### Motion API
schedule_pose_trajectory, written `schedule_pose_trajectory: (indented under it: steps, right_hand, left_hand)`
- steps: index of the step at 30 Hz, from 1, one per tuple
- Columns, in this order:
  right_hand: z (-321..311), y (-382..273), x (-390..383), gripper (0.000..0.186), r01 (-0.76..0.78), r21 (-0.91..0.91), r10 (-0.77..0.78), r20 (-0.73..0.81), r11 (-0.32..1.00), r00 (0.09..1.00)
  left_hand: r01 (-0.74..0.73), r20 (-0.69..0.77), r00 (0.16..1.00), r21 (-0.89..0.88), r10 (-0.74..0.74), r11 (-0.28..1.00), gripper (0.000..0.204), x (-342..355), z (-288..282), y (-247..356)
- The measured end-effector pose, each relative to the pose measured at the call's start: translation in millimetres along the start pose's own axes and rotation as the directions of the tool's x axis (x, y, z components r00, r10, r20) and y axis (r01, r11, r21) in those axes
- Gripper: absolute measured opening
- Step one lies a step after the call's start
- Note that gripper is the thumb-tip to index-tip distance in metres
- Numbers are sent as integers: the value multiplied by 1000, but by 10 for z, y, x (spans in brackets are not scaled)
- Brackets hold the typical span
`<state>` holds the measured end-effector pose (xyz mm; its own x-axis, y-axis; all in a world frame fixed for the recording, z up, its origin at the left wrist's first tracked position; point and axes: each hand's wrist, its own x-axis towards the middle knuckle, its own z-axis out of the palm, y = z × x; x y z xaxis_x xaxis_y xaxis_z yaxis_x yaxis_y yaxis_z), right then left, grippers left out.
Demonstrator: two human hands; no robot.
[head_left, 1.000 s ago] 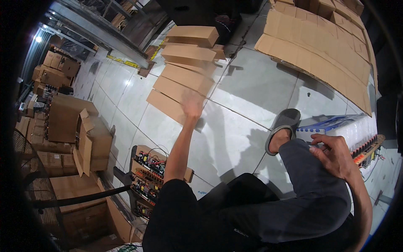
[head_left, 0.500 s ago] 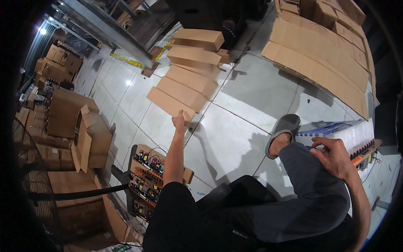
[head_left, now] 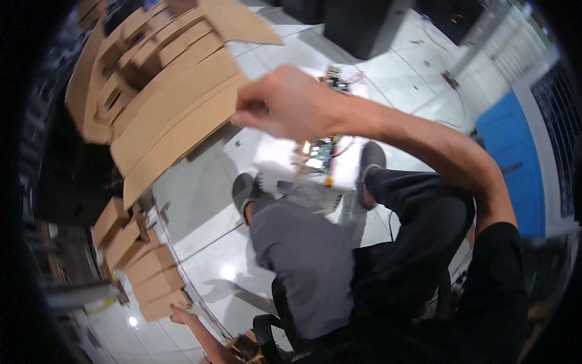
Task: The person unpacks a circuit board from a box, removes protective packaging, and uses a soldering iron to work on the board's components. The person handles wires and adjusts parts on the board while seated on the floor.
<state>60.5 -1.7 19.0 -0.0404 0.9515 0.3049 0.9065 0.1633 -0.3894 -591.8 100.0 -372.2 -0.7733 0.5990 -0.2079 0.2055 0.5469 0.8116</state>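
My left hand (head_left: 180,315), low in the head view, is closed at the near end of a long brown cardboard box (head_left: 159,306), the nearest in a row of similar boxes on the floor. My right hand (head_left: 285,103) is raised across the middle, its fingers bent and smeared by motion; nothing shows in its grasp. Below and behind it is a white block (head_left: 273,155) with a green circuit board (head_left: 324,155) on it. To the hand's left lies the flap of a large open carton (head_left: 200,100) holding several smaller boxes.
My feet in grey slippers (head_left: 244,189) flank the white block. A dark chair arm (head_left: 267,324) is by my left side. Black cabinets (head_left: 364,27) stand at the back, and a blue panel (head_left: 515,164) at the right. The floor is white tile (head_left: 200,230).
The view has swung to the right. My right hand has risen from my knee and reaches leftward over the white block. My left hand stays at the end of the nearest box.
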Motion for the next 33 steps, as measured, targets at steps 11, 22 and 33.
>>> schedule_pose_trajectory:
  steps: [11,22,33]
  right_hand:
    - [-436,1533,-2208,32,-561,300,633,-459,771,624]
    - [-11,1811,-3018,28,-713,343,788,-184,611,587]
    - [-41,2097,-1419,33,-207,-115,161,-315,972,935]
  left_hand:
    - [-646,430,401,-494,809,582,34,-3181,45,2989]
    - [-723,948,-275,-314,160,615,58,-5405,1433,3666]
    - [-814,951,-271,-309,148,492,66,-5516,1767,3392]
